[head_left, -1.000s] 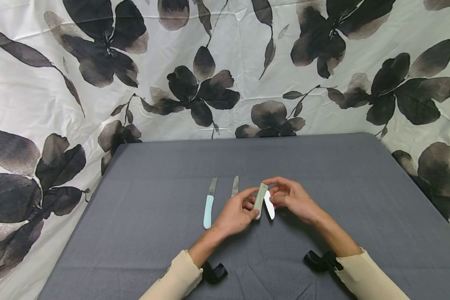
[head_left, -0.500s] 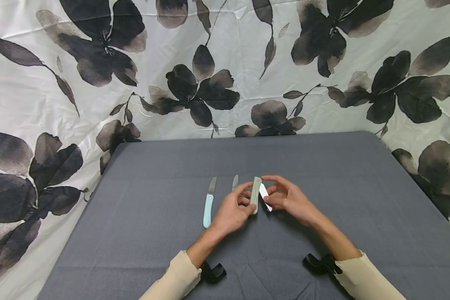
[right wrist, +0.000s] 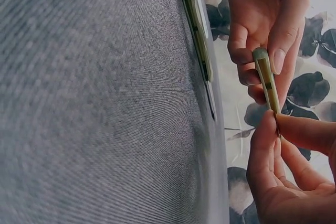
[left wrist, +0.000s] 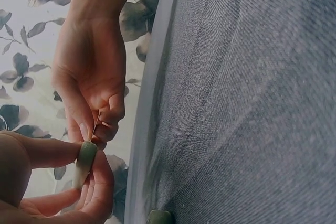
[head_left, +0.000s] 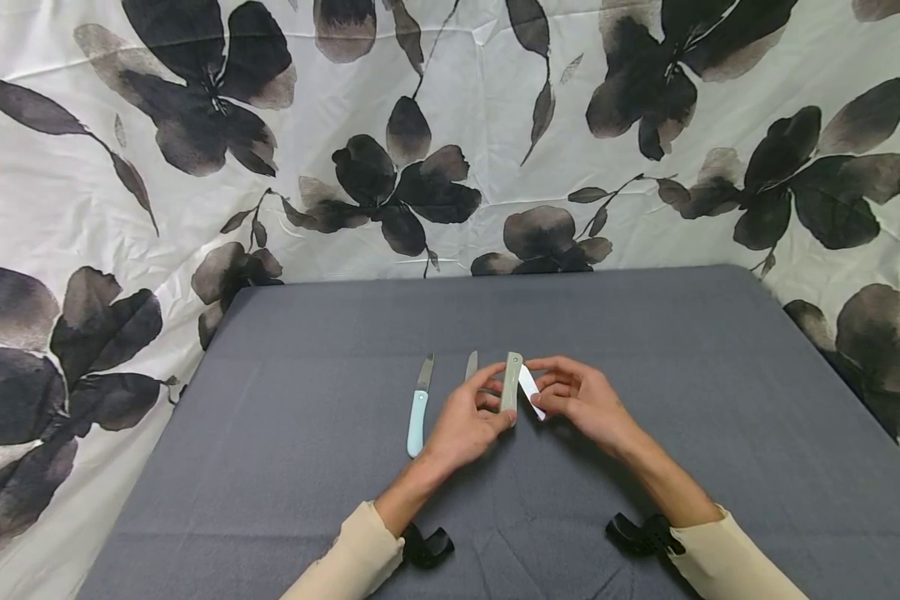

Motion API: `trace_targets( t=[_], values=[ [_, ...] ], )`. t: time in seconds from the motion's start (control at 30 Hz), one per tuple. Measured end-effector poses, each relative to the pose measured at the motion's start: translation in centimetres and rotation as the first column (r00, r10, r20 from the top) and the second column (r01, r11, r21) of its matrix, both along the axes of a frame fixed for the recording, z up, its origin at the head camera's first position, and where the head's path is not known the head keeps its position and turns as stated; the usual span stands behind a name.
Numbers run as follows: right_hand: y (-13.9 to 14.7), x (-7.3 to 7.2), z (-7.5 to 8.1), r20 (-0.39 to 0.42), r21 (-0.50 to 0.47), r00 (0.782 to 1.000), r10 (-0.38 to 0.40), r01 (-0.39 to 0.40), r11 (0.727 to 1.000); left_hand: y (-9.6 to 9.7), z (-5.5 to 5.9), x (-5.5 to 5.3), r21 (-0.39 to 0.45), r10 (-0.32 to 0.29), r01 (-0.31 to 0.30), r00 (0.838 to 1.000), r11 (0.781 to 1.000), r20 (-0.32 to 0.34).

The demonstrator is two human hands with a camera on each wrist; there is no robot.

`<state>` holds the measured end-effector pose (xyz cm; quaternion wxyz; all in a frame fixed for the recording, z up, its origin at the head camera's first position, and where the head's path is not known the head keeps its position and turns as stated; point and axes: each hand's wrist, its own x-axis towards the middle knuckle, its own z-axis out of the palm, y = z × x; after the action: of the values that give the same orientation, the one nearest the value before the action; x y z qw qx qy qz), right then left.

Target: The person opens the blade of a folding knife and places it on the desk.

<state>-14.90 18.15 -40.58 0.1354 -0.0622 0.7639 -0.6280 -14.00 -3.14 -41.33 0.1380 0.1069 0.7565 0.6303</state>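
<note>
In the head view my left hand (head_left: 465,427) grips the pale green handle (head_left: 511,385) of a folding knife, held above the table with its pivot end up. My right hand (head_left: 588,404) pinches the knife's bright blade (head_left: 529,388), which stands out at a narrow angle from the handle. The right wrist view shows the handle's slotted edge (right wrist: 266,80) and the right fingertips closed on the blade. Left of the hands, a knife with a light blue handle (head_left: 416,423) lies unfolded. Between them, another knife's blade (head_left: 472,364) shows, its handle hidden behind my left hand.
A grey cloth (head_left: 270,492) covers the table, with some creases near the front. Behind it hangs a white curtain (head_left: 450,242) with dark flowers. Low in the right wrist view's background, a green-handled knife (right wrist: 198,35) lies on the cloth.
Both hands have shifted the folding knife slightly left and away, and its handle stands more upright. The right fingers now cover more of the blade's tip. The knives on the table have stayed put.
</note>
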Motion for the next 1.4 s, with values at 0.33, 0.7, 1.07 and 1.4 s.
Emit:
trace_targets(
  t=[0.33, 0.7, 1.07, 1.4],
  values=[
    [0.5, -0.5, -0.5, -0.044, 0.033, 0.999, 0.019, -0.017, 0.999, -0.6, 0.2, -0.4, 0.023, -0.034, 0.035, 0.999, 0.999, -0.028],
    [0.9, -0.2, -0.4, -0.063, 0.062, 0.998, 0.017, -0.013, 0.998, -0.9, 0.0, -0.1, -0.026, -0.049, 0.048, 0.998, 0.999, -0.035],
    [1.3, 0.1, -0.6, -0.06, 0.119, 0.998, -0.004, 0.011, 0.993, -1.2, -0.2, 0.2, -0.063, -0.084, 0.081, 0.995, 0.995, -0.062],
    [1.4, 0.6, -1.0, -0.063, 0.137, 0.998, -0.006, 0.015, 0.99, -1.8, -0.3, 0.6, -0.086, -0.128, 0.122, 0.989, 0.989, -0.068]
  ],
)
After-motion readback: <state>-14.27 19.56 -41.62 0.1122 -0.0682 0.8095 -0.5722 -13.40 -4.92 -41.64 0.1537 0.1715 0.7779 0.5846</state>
